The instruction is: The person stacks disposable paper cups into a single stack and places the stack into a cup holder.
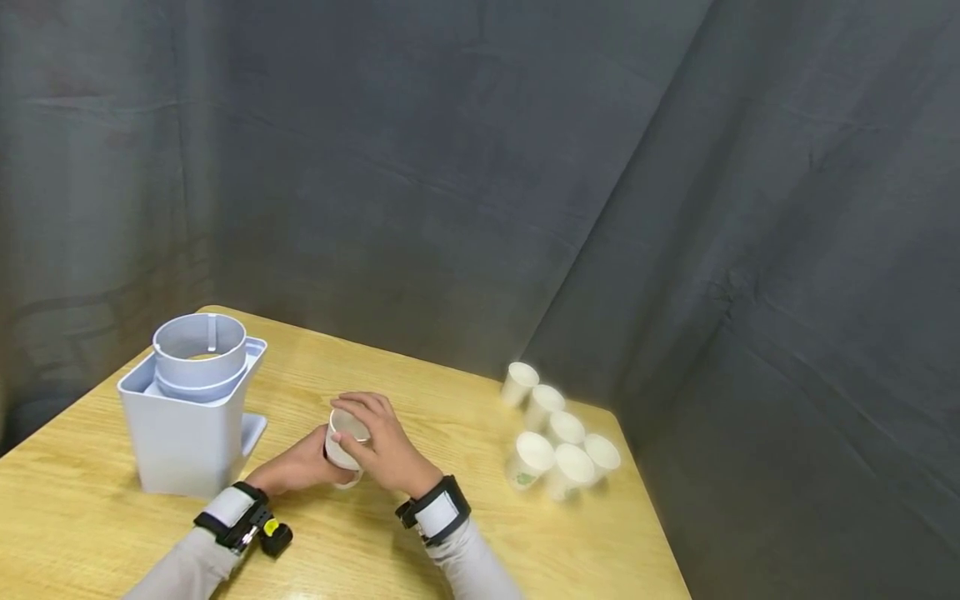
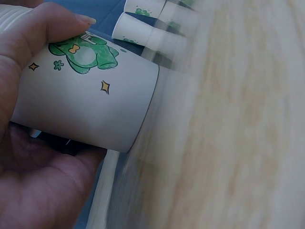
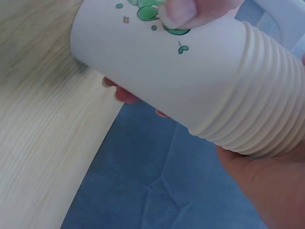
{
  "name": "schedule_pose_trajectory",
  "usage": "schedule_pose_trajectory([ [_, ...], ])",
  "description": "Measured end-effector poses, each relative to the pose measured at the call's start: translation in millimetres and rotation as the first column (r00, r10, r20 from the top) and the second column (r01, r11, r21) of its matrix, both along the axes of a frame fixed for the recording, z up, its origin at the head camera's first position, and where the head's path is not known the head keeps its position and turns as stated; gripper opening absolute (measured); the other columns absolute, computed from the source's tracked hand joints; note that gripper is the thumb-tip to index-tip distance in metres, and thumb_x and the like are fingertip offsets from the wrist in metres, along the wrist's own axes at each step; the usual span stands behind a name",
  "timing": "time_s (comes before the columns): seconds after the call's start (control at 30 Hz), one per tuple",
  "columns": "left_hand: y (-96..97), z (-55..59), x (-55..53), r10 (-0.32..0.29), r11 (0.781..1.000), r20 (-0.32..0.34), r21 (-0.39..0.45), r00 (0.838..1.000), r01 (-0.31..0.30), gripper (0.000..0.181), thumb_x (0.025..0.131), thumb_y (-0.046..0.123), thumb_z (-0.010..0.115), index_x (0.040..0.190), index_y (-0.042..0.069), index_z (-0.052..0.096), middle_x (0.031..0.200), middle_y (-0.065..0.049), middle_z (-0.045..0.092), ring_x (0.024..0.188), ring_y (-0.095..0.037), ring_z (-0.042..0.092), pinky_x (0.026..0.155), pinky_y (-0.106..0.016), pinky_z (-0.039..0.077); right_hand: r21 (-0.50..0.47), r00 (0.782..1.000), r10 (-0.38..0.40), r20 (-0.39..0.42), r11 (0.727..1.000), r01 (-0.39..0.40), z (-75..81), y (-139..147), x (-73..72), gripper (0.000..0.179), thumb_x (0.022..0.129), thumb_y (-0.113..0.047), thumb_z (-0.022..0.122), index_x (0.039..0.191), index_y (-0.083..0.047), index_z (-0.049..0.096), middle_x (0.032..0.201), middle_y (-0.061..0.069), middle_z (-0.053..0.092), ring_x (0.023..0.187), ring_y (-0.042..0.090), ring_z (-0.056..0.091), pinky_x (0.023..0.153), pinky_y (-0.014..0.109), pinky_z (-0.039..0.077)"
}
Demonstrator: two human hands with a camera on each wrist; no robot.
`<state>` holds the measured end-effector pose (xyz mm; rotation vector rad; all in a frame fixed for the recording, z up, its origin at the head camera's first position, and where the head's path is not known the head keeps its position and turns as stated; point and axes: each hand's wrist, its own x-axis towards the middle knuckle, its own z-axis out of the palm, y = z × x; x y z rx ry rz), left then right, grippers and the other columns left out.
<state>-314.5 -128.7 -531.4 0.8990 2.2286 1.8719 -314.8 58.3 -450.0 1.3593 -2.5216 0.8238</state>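
Note:
A stack of nested white paper cups (image 1: 347, 425) stands between both hands, its open mouth facing up in the head view. My left hand (image 1: 306, 462) grips the stack round its side, the thumb lying over the green cartoon print in the left wrist view. From the right, my right hand (image 1: 390, 446) holds the top of the stack, thumb and fingers on opposite sides of the mouth. Several ridged rims of the cup stack (image 3: 157, 71) sit close together in the right wrist view, against the right hand. The fingers' far sides are hidden.
To the left on the wooden table (image 1: 450, 542) stands a pale grey plastic box (image 1: 176, 442) with a round collar (image 1: 198, 367) on top. Several single white cups (image 1: 534, 454) stand upright in a cluster at the right. Dark cloth (image 1: 420, 167) hangs behind the table.

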Motion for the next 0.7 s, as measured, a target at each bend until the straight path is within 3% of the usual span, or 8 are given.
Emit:
schedule_pose_trajectory([
  [0.27,0.1,0.3,-1.6,0.002,1.0,0.018,0.01,1.0,-0.002,0.071,0.081,0.007,0.081,0.14,-0.007,0.043,0.131,-0.02,0.057,0.11,-0.01,0.058,0.093,-0.024,0.047,-0.016,0.994,-0.067,0.089,0.997,0.069,1.7,-0.5,1.5,0.056,0.101,-0.032,0.064,0.151,-0.016,0.046,0.156,0.007,0.042,0.141,0.021,0.038,0.109,0.035,0.042],
  [0.47,-1.0,0.7,-1.3,-0.004,1.0,0.022,0.02,1.0,0.004,0.074,0.08,0.007,0.081,0.139,-0.01,0.04,0.129,-0.023,0.055,0.11,-0.011,0.057,0.092,-0.025,0.048,0.004,0.99,-0.095,0.104,0.995,0.095,2.5,0.9,3.8,0.07,0.096,-0.035,0.071,0.154,-0.016,0.039,0.156,0.008,0.039,0.141,0.02,0.039,0.107,0.031,0.043],
  [0.6,-0.3,0.3,-1.5,0.017,1.0,0.037,0.007,0.999,-0.017,0.075,0.079,0.007,0.082,0.139,-0.01,0.041,0.125,-0.021,0.058,0.107,-0.015,0.058,0.091,-0.027,0.049,0.006,0.982,-0.111,0.154,0.994,0.111,5.1,16.7,3.0,0.069,0.1,-0.039,0.065,0.157,-0.018,0.033,0.159,0.006,0.035,0.144,0.02,0.035,0.113,0.039,0.04],
  [0.7,0.1,0.4,-2.1,0.039,0.999,0.047,-0.02,0.998,-0.038,0.076,0.078,0.008,0.083,0.139,-0.008,0.042,0.122,-0.019,0.062,0.108,-0.02,0.06,0.093,-0.032,0.049,-0.015,0.97,-0.162,0.18,0.986,0.167,8.2,39.6,-0.2,0.065,0.103,-0.042,0.057,0.158,-0.018,0.033,0.159,0.007,0.036,0.147,0.023,0.034,0.116,0.048,0.037],
])
